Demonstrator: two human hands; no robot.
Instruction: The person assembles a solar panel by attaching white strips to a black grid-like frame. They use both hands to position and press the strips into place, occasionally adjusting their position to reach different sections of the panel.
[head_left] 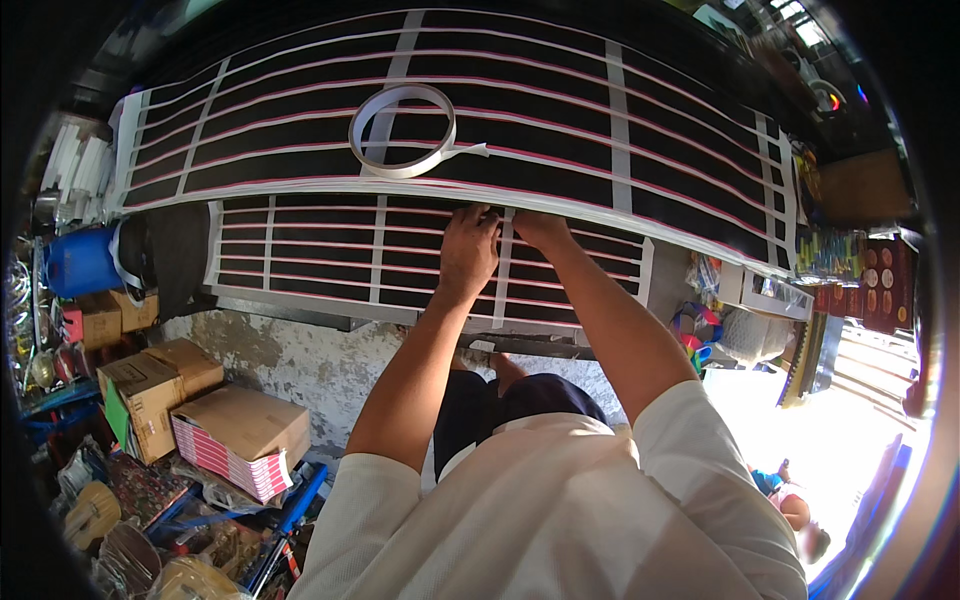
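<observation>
My left hand [470, 250] is bent over the lower printed sheet [330, 245], its fingers curled together just under the front edge of the upper stack. Close beside it, my right hand [541, 231] is closed, with its fingertips hidden. What either hand pinches is too small to make out. Both hands are by a pale vertical strip on the lower black sheet, which has white and pink lines. Above them lies the upper stack of printed sheets [520, 125], black with the same striping. A roll of white tape [432, 163] rests on this stack, its loose end sticking out rightward.
Cardboard boxes [240, 410] stand at the lower left, near a blue container [80, 262] and plastic-wrapped goods. A worn white wall [330, 370] is below the work surface. At right are a white box [765, 292] and other goods; a person [790, 505] is at the lower right.
</observation>
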